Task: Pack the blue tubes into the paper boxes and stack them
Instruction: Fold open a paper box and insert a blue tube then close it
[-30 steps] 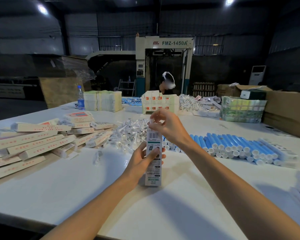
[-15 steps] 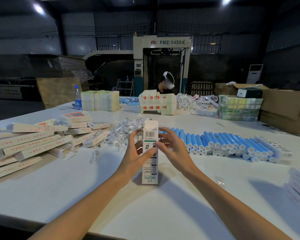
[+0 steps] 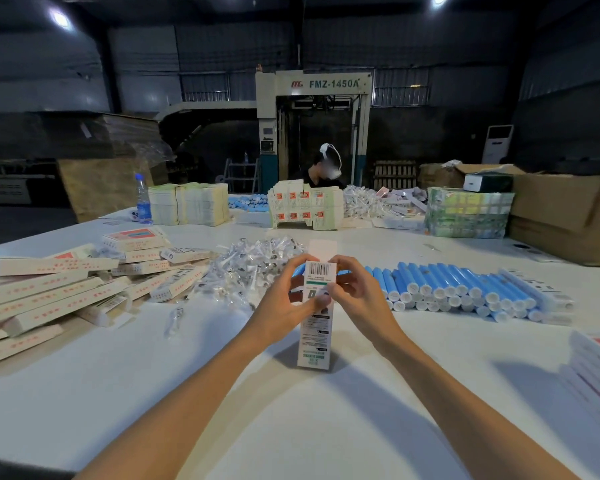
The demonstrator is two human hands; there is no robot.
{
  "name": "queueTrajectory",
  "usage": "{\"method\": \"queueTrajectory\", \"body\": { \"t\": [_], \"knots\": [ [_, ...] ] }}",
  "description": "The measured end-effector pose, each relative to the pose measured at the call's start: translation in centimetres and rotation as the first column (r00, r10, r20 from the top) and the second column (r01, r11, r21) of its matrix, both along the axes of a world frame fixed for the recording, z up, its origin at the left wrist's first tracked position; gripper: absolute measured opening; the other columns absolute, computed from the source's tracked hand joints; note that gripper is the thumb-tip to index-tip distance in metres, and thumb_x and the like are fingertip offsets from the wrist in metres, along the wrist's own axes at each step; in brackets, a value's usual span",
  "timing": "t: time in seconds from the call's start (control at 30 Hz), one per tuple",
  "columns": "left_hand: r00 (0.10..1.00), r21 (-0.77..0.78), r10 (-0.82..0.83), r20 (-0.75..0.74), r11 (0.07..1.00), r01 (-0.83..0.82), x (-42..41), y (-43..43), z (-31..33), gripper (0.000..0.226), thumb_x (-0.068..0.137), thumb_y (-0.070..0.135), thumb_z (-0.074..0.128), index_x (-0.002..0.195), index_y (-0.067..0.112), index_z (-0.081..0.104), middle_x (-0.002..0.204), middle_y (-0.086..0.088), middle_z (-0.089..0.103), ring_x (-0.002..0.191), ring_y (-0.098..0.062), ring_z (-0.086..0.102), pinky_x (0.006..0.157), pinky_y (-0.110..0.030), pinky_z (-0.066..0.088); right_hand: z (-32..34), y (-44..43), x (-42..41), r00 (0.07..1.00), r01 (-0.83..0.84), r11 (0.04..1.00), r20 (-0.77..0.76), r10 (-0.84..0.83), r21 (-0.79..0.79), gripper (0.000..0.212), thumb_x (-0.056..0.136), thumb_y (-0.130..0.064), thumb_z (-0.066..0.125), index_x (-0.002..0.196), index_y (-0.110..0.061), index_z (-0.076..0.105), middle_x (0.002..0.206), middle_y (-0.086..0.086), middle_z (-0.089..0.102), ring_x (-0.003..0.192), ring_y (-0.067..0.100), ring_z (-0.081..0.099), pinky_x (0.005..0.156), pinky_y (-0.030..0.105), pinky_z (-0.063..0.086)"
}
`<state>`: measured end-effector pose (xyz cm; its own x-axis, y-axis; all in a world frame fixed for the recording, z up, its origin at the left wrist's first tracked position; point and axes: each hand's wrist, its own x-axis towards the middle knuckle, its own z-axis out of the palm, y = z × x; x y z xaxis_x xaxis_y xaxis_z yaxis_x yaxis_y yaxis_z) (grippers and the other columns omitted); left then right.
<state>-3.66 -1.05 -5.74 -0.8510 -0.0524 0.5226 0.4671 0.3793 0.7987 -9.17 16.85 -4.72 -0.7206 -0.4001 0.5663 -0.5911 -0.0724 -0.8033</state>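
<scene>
Both hands, left hand point(image 3: 284, 303) and right hand point(image 3: 357, 296), clasped the upper part of an upright paper box point(image 3: 314, 341) standing on the white table point(image 3: 187, 393), forearms converging; blue tubes point(image 3: 465, 285) lay behind.

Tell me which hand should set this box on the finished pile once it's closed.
Probably the left hand. The finished boxes lie on its side of the table, while the right hand is nearer the blue tubes. Both hands hold the upright box.

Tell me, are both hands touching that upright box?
Touching. The head view shows the left hand and right hand wrapped around the box.
</scene>
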Motion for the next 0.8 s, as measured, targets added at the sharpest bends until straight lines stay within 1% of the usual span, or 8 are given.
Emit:
{"method": "queueTrajectory", "body": {
  "t": [0.1,0.2,0.3,0.4,0.47,0.57,0.63,0.8],
  "knots": [
    [0.999,0.027,0.023,-0.027,0.999,-0.023,-0.3,-0.1,-0.9,0.072,0.092,0.039,0.084,0.151,0.038,0.043,0.131,0.009,0.071,0.126,-0.014,0.067,0.099,-0.03,0.059,-0.1,-0.5,0.1,0.999,-0.024,1.0,-0.028,0.025,0.018,0.024,0.104,-0.014,0.062,0.126,-0.024,0.058,0.118,-0.003,0.071,0.11,0.016,0.069,0.094,0.036,0.059],
    [0.999,0.016,0.037,-0.038,0.999,-0.036,-0.4,-0.3,-1.2,0.072,0.091,0.04,0.084,0.15,0.039,0.042,0.128,0.01,0.071,0.122,-0.015,0.069,0.097,-0.032,0.059,0.6,-0.7,0.3,1.0,-0.024,0.999,-0.014,0.024,-0.029,0.014,0.107,-0.032,0.058,0.117,-0.023,0.064,0.109,-0.007,0.074,0.103,0.016,0.071,0.083,0.026,0.059],
    [0.999,-0.02,0.031,-0.041,0.999,-0.032,-0.3,-0.2,-1.1,0.071,0.092,0.039,0.082,0.15,0.041,0.041,0.133,0.015,0.067,0.128,-0.012,0.065,0.1,-0.03,0.054,2.1,-0.3,-0.3,0.997,0.037,0.993,0.071,-0.03,-0.109,0.014,0.107,-0.031,0.058,0.11,-0.018,0.055,0.097,0.002,0.08,0.089,0.02,0.076,0.072,0.026,0.06],
    [1.0,-0.042,0.017,-0.018,0.999,-0.017,-0.1,-0.3,-1.1,0.072,0.092,0.04,0.082,0.15,0.043,0.039,0.13,0.015,0.069,0.127,-0.009,0.065,0.1,-0.031,0.052,3.6,-0.3,-0.7,0.997,0.043,0.999,0.073,-0.041,-0.029,0.02,0.105,-0.029,0.062,0.117,-0.02,0.05,0.089,0.006,0.081,0.08,0.02,0.077,0.069,0.025,0.06],
    [1.0,-0.048,0.016,-0.005,0.999,-0.016,0.0,-0.6,-1.0,0.073,0.092,0.041,0.082,0.15,0.043,0.038,0.127,0.014,0.071,0.125,-0.009,0.067,0.099,-0.032,0.053,4.4,-0.7,-0.8,0.999,0.03,0.999,0.022,-0.031,0.039,0.017,0.105,-0.025,0.062,0.118,-0.017,0.055,0.087,0.009,0.08,0.078,0.023,0.076,0.068,0.032,0.062],
    [1.0,-0.063,0.017,-0.003,0.998,-0.017,0.0,-0.5,-0.8,0.07,0.091,0.043,0.081,0.147,0.045,0.04,0.127,0.017,0.071,0.126,-0.006,0.065,0.102,-0.035,0.053,5.2,-0.5,-1.1,0.996,0.026,0.995,-0.084,-0.018,0.092,0.009,0.106,-0.019,0.061,0.113,-0.014,0.059,0.084,0.014,0.078,0.077,0.034,0.075,0.069,0.05,0.063],
    [1.0,-0.06,0.019,-0.002,0.998,-0.019,0.1,-0.5,-0.8,0.07,0.091,0.044,0.081,0.148,0.047,0.04,0.127,0.02,0.07,0.126,-0.004,0.065,0.101,-0.034,0.052,5.0,-0.4,-1.1,0.986,0.051,0.992,-0.166,-0.032,0.112,0.003,0.106,-0.015,0.059,0.107,-0.018,0.06,0.084,0.01,0.078,0.077,0.03,0.076,0.067,0.053,0.063],
    [0.999,-0.043,0.036,0.009,0.998,-0.035,0.1,-0.4,-0.9,0.077,0.086,0.052,0.083,0.149,0.054,0.038,0.132,0.021,0.068,0.126,-0.005,0.065,0.109,-0.046,0.054,4.6,0.0,-1.2,0.958,0.144,0.977,-0.269,-0.098,0.157,0.023,0.106,-0.013,0.057,0.099,-0.035,0.061,0.091,-0.002,0.077,0.085,0.022,0.076,0.069,0.053,0.062]
  ]
}}
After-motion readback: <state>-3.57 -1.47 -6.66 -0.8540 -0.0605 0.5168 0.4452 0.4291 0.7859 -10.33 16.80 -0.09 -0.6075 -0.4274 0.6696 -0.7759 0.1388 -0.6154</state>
